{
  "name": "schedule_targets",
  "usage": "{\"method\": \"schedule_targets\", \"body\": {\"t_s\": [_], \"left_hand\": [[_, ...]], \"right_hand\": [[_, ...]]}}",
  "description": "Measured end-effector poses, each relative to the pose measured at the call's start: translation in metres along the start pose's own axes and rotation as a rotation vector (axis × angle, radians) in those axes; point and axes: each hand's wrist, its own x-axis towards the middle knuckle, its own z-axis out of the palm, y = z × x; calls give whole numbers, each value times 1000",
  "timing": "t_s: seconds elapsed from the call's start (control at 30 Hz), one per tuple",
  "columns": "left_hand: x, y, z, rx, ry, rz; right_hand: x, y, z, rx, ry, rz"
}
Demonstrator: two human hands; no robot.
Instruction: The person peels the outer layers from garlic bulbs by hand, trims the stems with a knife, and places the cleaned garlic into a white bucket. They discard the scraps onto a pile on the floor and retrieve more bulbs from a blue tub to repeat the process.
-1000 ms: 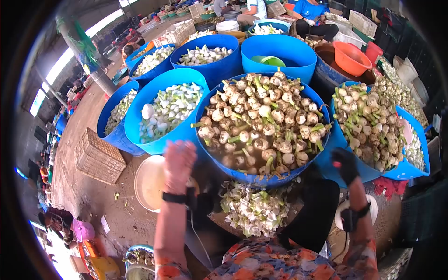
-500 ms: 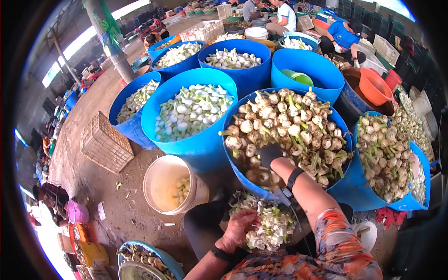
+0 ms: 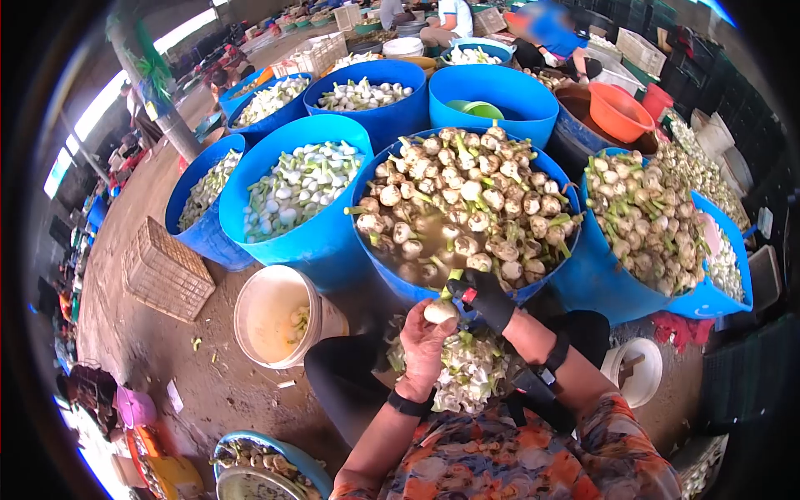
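A pale garlic bulb (image 3: 440, 311) with a green stem is pinched in the fingers of my bare left hand (image 3: 423, 337), just in front of the big blue tub's near rim. My right hand (image 3: 485, 300), in a dark glove, is closed at the stem, beside the bulb. A small red-and-black tool (image 3: 468, 294) shows in its fingers; its blade or tip cannot be made out. Brown, soil-stained bulbs (image 3: 492, 196) fill the blue tub (image 3: 367, 242) in muddy water. Below my hands, white and green peelings (image 3: 471, 375) are heaped between my knees.
Left of the tub stand a blue tub of cleaned white bulbs (image 3: 304, 187), a white bucket (image 3: 275, 312) and a crate (image 3: 167, 271). More dirty bulbs (image 3: 642, 225) are piled at right, near an orange basin (image 3: 621, 112). A person in blue (image 3: 550, 33) works behind.
My right hand has come out of the tub's water toward me and met my left hand. My left hand has risen from the peelings and now holds a bulb. The view has shifted slightly.
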Motion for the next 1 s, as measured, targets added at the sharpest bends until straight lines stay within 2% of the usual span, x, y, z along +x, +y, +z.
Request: {"method": "schedule_targets", "body": {"t_s": [0.03, 0.07, 0.13, 0.27, 0.43, 0.5, 0.57, 0.63, 0.67, 0.7, 0.73, 0.77, 0.8, 0.83, 0.9, 0.93, 1.0], "left_hand": [[-4, -9, -4, 130, 17, 88], [-9, -13, -6, 138, 8, 86], [-18, -15, -5, 355, 16, 221], [-32, -9, -10, 340, 46, 147], [-46, -3, -8, 245, 24, 149], [-48, 0, -7, 76, 42, 96], [-51, -1, -9, 78, 29, 79], [-52, 2, -10, 82, 17, 62], [-53, 5, -10, 5, 19, -37], [-53, 7, -10, -73, 22, -135], [-50, 5, -17, -72, 22, -138], [-46, -2, -29, -182, -42, -262], [-45, 0, -30, -292, -106, -386], [-44, 2, -28, -416, -47, -496], [-44, 6, -22, -427, -98, -532], [-43, 7, -21, -439, -152, -561], [-38, 7, -20, -421, -151, -554]], "right_hand": [[-6, -5, 3, -188, -18, 83], [-7, 20, 11, -180, 24, 52], [-25, 22, 28, -53, 148, -111], [-41, 21, 37, -72, 160, -110], [-56, 23, 38, 104, 71, -222], [-62, 24, 33, 165, 11, -196], [-69, 22, 27, 225, -49, -168], [-74, 19, 22, 425, -166, -122], [-74, 22, 22, 428, -162, -121], [-74, 24, 22, 348, -156, -229], [-74, 27, 21, 267, -150, -336], [-75, 30, 21, 269, -148, -333], [-76, 31, 21, 107, -112, -370], [-77, 32, 21, -56, -76, -406], [-77, 35, 21, -292, -69, -448], [-78, 37, 20, -290, -68, -446], [-81, 35, 17, 38, -129, -301]]}}
